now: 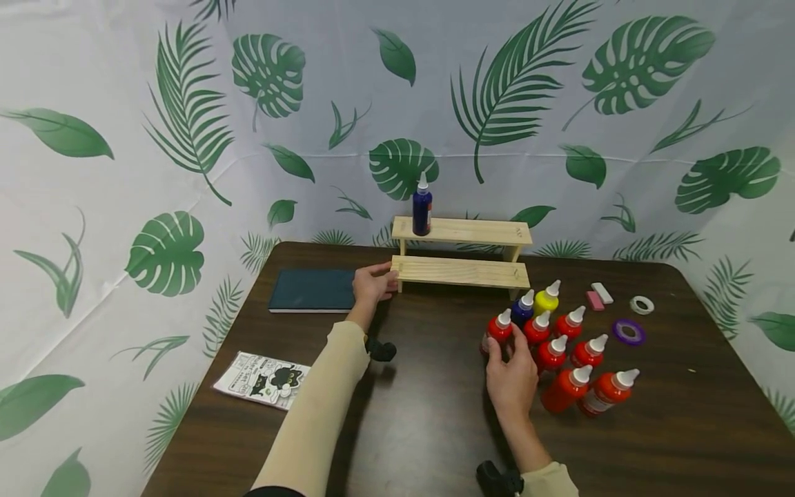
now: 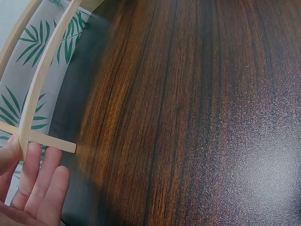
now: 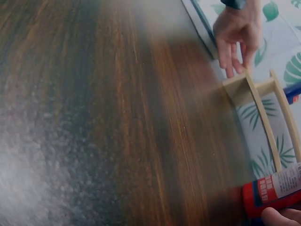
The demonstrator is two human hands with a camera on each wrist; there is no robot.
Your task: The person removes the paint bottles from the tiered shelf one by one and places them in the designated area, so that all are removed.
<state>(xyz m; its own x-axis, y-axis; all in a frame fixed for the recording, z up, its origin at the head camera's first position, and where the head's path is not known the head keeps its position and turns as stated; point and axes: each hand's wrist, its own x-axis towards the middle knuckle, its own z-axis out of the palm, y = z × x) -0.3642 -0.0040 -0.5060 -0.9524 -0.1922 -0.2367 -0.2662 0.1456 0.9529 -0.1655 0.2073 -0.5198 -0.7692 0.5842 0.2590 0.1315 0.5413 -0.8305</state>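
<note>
A two-tier wooden shelf (image 1: 459, 271) stands at the back of the table. My left hand (image 1: 371, 286) pinches the left end of its lower board, thumb on one side and fingertips on the other, as the left wrist view shows. On the upper board, near the left end, a dark blue bottle (image 1: 421, 210) with a white nozzle stands upright. My right hand (image 1: 513, 378) grips a red squeeze bottle (image 3: 265, 194) at the left edge of a bottle group. Beside it are another blue bottle (image 1: 523, 310), a yellow bottle (image 1: 547, 299) and several red bottles (image 1: 562, 391).
A dark notebook (image 1: 310, 290) lies left of the shelf, with a printed cat packet (image 1: 263, 379) nearer the front. Right of the bottles are a pink eraser (image 1: 594, 300), a white block (image 1: 602, 293), a white tape roll (image 1: 642, 305) and a purple tape roll (image 1: 629, 332).
</note>
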